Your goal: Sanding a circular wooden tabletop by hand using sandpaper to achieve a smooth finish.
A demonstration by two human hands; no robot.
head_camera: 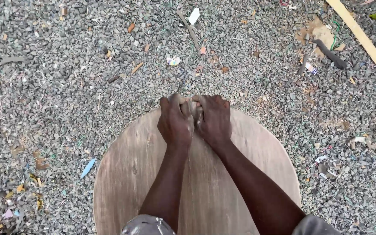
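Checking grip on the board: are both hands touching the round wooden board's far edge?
Touching. The head view shows the left hand and right hand pressed side by side on the round wooden board, fingers curled over its far edge.

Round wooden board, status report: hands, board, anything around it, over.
Left hand and right hand clamped together on far edge of round wooden board. Small brownish piece between fingers, unclear. Gravel ground littered with scraps; wooden strip far right.

The far rim of the board [127, 174] is hidden under the left hand [176, 123] and right hand [214, 119]; a small brownish thing [188, 105] pinched between them is mostly covered, its kind not clear; the fingertips curl out of sight; the board's near part is cut by the bottom edge, as are both elbows; the pale batten [366, 41] at far right runs off the frame.
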